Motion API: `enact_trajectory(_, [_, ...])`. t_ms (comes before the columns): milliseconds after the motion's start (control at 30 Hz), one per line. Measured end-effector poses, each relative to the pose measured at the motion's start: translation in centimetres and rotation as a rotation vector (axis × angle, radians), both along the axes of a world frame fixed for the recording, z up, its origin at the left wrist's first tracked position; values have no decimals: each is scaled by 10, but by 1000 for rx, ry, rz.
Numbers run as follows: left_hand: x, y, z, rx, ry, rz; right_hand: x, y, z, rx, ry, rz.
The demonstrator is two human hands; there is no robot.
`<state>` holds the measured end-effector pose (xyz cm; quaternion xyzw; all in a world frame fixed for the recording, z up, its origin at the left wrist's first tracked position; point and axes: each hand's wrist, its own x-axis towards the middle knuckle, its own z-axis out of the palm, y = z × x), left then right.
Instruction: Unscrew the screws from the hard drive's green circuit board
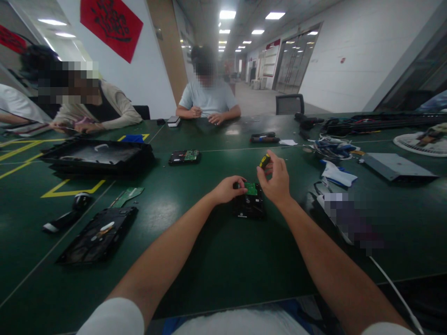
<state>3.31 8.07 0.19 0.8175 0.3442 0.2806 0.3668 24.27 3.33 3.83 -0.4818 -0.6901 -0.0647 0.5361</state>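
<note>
Nearest the seated person, on the dark green bench (216,260), lies a small black hard drive (249,204) with its green circuit board (250,189) facing up, square in front of the chest. The left hand (228,189) rests on the drive's near-left corner, fingers curled down on the edge, steadying it. The right hand (275,181) is closed round a yellow-and-black screwdriver (264,161), its handle standing out above the fingers and its tip hidden behind the hand, so contact with the board cannot be confirmed.

Judgement: the drive looks rigid and dense for its size, the casing smooth; the exposed board is the fragile part, so hold is best taken on the metal side edges.

To the left, an opened drive (99,232) and a loose green board (127,195). Further out, a black tray (98,156) and another drive (184,157). On the far side, two other people sit with their own hands occupied.
</note>
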Motion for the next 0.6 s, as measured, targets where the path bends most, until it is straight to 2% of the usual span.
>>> enact_trajectory(600, [-1,2,-3,12,-1,-13,1,1,-1,5,-2,-5])
